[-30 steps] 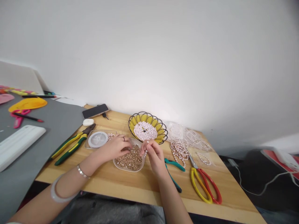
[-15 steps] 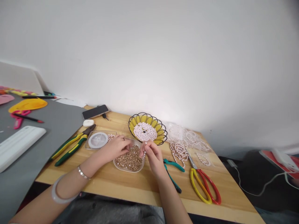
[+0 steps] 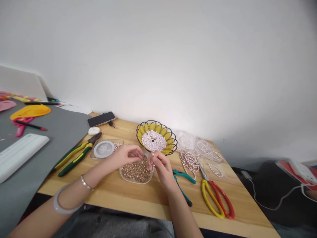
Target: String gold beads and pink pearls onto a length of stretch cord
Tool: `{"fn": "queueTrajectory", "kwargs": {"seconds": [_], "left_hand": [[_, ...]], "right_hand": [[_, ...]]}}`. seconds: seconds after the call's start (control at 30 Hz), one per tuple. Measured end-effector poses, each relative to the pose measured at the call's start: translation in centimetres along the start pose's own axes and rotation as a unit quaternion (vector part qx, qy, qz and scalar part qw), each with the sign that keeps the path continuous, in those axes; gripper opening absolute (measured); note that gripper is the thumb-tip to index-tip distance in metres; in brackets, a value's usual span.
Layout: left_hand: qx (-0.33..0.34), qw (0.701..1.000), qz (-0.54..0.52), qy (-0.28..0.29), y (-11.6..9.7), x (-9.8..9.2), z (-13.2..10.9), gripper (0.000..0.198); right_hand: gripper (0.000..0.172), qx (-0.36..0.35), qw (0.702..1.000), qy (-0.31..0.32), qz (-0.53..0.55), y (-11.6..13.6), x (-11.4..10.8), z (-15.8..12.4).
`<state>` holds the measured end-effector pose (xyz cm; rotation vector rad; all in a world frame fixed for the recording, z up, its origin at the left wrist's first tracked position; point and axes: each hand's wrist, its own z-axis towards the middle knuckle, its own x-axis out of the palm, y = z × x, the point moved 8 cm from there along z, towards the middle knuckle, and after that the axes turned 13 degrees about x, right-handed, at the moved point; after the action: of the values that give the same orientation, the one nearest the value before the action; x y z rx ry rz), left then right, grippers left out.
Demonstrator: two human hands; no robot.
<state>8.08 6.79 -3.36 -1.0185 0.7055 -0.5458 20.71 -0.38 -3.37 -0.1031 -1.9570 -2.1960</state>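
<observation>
My left hand (image 3: 129,155) is over a clear plastic box of small gold beads (image 3: 137,171), its fingers curled together towards my other hand. Whatever may lie between those fingertips is too small to make out. Beside the box's right rim, my right hand (image 3: 162,167) pinches a short string of pale pink beads (image 3: 153,167), one bead showing above the fingertips. Just behind both hands stands a black wire basket with a yellow lining (image 3: 171,142), holding many loose pale pink beads (image 3: 153,140).
Teal-handled pliers (image 3: 184,175) and red-and-yellow scissors (image 3: 215,196) lie at right, near coiled bead strings (image 3: 189,161) and bagged bracelets (image 3: 203,145). To the left are a spool of thread (image 3: 104,149), yellow-green pliers (image 3: 76,155), an earbud case (image 3: 93,131) and a phone (image 3: 101,119).
My left hand has lifted out of the gold beads and its fingers have swung towards my right hand. The right hand stays nearly in place with the bead string.
</observation>
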Motion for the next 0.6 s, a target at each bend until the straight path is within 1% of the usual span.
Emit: {"fn": "queueTrajectory", "kwargs": {"seconds": [0.1, 0.17, 0.23, 0.37, 0.6], "left_hand": [[0.009, 0.994, -0.105, -0.019, -0.8, 0.2, 0.1, 0.017], [0.022, 0.989, -0.139, -0.04, -1.2, -0.1, 0.2, 0.023], [0.03, 0.985, -0.156, -0.061, -1.3, -0.6, 0.3, 0.027], [0.032, 0.978, -0.183, -0.096, -1.5, -1.2, 0.3, 0.027], [0.021, 0.968, -0.221, -0.119, -1.5, -1.2, 0.2, 0.028]], "right_hand": [[0.034, 0.02, 0.999, 0.03, 0.016, -0.3, 0.5, -0.1], [0.034, 0.027, 0.998, 0.044, 0.026, -0.4, 0.7, -0.2], [0.032, 0.028, 0.998, 0.052, 0.032, -0.3, 0.9, -0.3], [0.032, 0.028, 0.996, 0.067, 0.043, -0.2, 1.1, -0.4], [0.036, 0.033, 0.993, 0.098, 0.048, 0.0, 1.6, -0.6]]}}
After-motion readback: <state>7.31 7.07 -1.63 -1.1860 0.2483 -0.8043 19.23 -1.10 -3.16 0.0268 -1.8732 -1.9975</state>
